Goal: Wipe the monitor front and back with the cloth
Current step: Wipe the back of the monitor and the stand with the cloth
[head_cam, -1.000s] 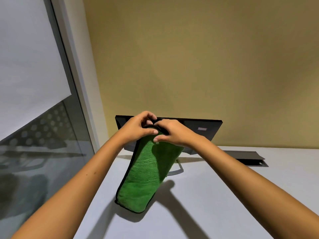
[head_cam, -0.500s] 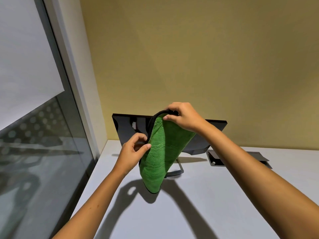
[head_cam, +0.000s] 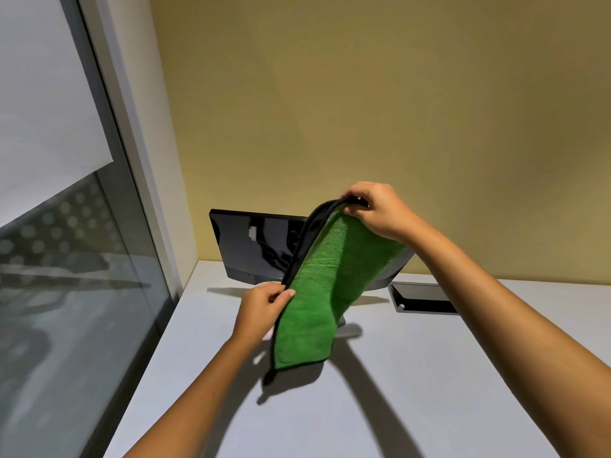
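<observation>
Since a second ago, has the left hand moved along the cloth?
Yes. The left hand has slid down the edge of the cloth, from the top edge of the monitor to below its bottom edge, away from the right hand.

Arms: two forearms in view, both bare, no sleeves showing.
Left hand: bare, no glove, ring or watch.
Right hand: bare, no glove, wrist uncovered.

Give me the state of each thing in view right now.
Cloth: held up in the air, hanging, off the monitor.
Monitor: upright on the desk, screen dark, not yet touched by the cloth.
Left hand: pinching the cloth's left edge.
Right hand: gripping the cloth's top edge.
</observation>
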